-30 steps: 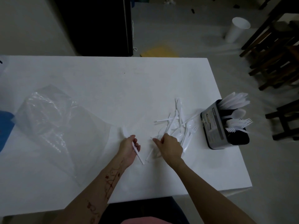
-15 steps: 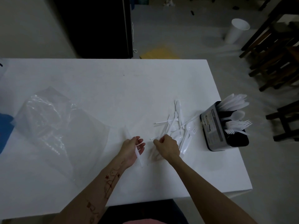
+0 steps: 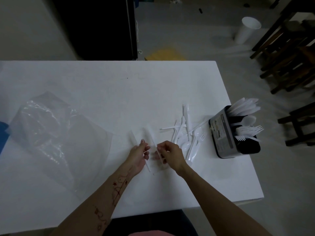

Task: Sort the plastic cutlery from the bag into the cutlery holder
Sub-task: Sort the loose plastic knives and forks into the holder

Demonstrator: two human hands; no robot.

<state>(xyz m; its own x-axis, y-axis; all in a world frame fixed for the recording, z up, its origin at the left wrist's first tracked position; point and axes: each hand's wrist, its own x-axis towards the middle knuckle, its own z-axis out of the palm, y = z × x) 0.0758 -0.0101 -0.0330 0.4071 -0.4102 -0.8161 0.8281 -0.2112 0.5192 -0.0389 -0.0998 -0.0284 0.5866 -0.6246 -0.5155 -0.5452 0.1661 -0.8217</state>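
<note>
While both hands hover low over the white rectangular surface (image 3: pixel 102 86), each one has its fingers curled around a slim white plastic piece of cutlery. The left hand (image 3: pixel 138 155) pinches a thin white plastic utensil (image 3: pixel 147 165) whose handle sticks out below the palm toward the person; its upper end is blurred, so I cannot tell whether it is a knife, fork or spoon. The right hand (image 3: pixel 171 155), just beside the left and not touching it, grips a second blurred white plastic utensil (image 3: pixel 153 142) that slants up and away from its fingertips.

Just to the right of the right hand lies the loose pile of white plastic forks, spoons and knives (image 3: pixel 186 132), criss-crossed flat on the surface. Farther right again, near the surface's right edge, stands the black and silver rectangular cutlery holder (image 3: pixel 225 133). Its compartments hold sorted white pieces that lean outward: knives at the far end, a spoon in the middle, forks at the near end.

Well to the left of the left hand, the clear crumpled plastic bag (image 3: pixel 51 133) lies spread flat. A blue object (image 3: pixel 2 133) shows at the left edge of the view, beside the bag.
</note>
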